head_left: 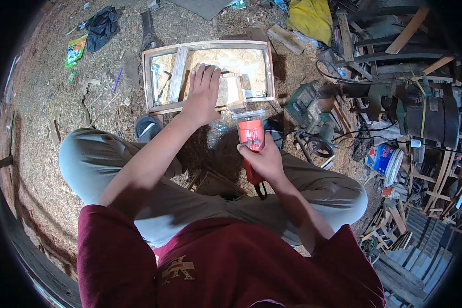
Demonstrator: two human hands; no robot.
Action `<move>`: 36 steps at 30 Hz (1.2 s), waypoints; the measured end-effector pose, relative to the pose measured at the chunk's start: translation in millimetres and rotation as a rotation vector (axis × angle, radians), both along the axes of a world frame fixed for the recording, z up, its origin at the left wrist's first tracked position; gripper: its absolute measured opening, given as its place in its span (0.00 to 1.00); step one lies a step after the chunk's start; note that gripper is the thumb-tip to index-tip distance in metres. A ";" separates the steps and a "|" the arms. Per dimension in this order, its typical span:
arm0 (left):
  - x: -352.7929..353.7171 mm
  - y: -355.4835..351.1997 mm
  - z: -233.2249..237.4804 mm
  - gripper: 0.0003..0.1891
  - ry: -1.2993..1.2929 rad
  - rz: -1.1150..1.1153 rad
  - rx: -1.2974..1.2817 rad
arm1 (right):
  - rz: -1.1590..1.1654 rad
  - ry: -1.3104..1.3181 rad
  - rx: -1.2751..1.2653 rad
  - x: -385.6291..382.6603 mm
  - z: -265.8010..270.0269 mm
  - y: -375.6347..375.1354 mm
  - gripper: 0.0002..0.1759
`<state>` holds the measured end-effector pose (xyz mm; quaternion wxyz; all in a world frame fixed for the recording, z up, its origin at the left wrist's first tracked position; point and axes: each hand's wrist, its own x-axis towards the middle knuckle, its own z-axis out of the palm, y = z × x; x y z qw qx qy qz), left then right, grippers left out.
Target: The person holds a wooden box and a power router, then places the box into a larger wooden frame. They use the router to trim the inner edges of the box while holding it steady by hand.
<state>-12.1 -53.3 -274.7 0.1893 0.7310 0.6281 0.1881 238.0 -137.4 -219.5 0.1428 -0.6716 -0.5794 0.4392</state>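
**Left hand pins wood block on frame, right hand grips orange trimmer**

Sawdust-covered floor [46, 113] fills the view, with scrap all over it. At far right is a big dark machine [426, 115] with timber stacked around it. The person squats, knees spread.

Ahead of the knees a rectangular wooden frame [148, 82] lies flat on the sawdust, with one slat across its left part. A green power tool [304, 102] sits just right of the frame. A yellow cloth [310, 18] is at the top and a blue-and-white bucket [387, 161] at right, both well apart from the work.

The orange trimmer router [251, 133] is upright. Its clear base sits at the frame's near right corner, just beside the block. I can't tell if the base touches wood or if it's running.

The right hand [264, 160] is clenched round the trimmer body. The left hand [203, 95] is open, palm down with fingers spread, pressing on a small wood block [233, 92] that rests on the frame's near rail.

A wrench [155, 77] lies inside the frame at left, untouched.

Progress, as a judgement: the frame looks assembled and the block is seated and held. No fresh cut shows on the block, so the trimming looks barely begun, if at all.
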 end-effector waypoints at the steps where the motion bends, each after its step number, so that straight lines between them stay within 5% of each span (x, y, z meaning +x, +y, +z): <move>1: 0.0 -0.1 0.2 0.69 -0.001 0.000 0.002 | 0.003 0.002 0.002 -0.1 -0.1 0.0 0.32; 4: 0.2 -0.6 -2.6 0.70 0.004 -0.001 0.018 | 0.002 -0.011 -0.005 -0.7 -0.3 0.1 0.27; 36: -0.9 0.9 -5.8 0.72 -0.018 -0.004 0.001 | 0.009 -0.008 -0.008 -0.1 -2.8 0.7 0.26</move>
